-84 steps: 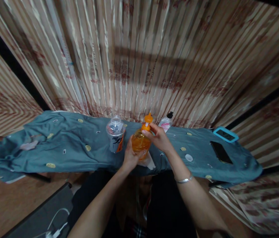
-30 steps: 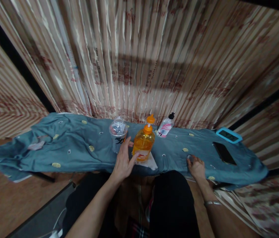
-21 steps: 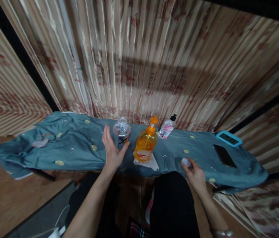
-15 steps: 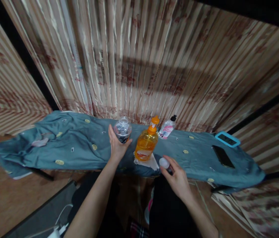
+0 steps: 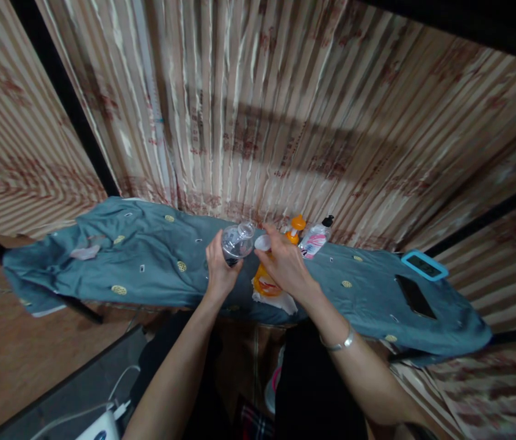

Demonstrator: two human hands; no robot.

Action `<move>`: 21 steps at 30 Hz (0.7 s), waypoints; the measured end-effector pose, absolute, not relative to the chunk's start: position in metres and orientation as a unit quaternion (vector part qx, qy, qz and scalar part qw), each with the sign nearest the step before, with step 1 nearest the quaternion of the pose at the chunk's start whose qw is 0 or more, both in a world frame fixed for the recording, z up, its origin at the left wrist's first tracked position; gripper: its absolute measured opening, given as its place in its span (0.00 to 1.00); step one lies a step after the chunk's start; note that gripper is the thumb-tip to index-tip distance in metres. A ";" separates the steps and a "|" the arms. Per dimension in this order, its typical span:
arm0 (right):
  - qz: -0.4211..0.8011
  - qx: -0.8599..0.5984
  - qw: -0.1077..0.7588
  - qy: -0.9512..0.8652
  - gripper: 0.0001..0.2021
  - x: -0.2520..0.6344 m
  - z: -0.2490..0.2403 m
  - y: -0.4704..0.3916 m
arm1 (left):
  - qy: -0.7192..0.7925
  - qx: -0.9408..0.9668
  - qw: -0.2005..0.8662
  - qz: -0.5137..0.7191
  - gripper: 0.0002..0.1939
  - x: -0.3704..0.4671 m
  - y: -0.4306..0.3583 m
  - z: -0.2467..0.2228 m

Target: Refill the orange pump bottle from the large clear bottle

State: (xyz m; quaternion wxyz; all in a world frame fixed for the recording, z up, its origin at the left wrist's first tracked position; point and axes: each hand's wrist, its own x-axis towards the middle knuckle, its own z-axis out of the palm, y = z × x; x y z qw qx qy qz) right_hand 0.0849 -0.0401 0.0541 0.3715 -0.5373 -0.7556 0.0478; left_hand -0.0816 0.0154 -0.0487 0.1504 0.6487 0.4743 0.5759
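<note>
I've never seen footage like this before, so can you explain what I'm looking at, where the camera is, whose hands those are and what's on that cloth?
The camera sits on a person's head and looks forward and down, so both arms reaching in from the bottom are that person's own.

The left hand grips a clear plastic bottle, tilted toward the right. The right hand holds a small white cap beside the bottle's mouth.

They work over a table draped in a teal cloth. Behind the right hand stand an orange pump bottle on a white tissue and a small pink-labelled pump bottle. Far right lie a dark phone and a blue-framed device.
</note>
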 end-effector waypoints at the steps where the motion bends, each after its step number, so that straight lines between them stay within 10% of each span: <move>1: 0.043 -0.535 0.359 -0.763 0.26 0.084 0.058 -0.033 | 0.474 0.650 0.146 0.575 0.45 -0.083 0.014 -0.049; 21: 0.025 -0.482 0.051 -0.874 0.17 0.081 0.118 0.001 | 0.439 0.689 0.052 0.574 0.36 -0.085 0.013 -0.056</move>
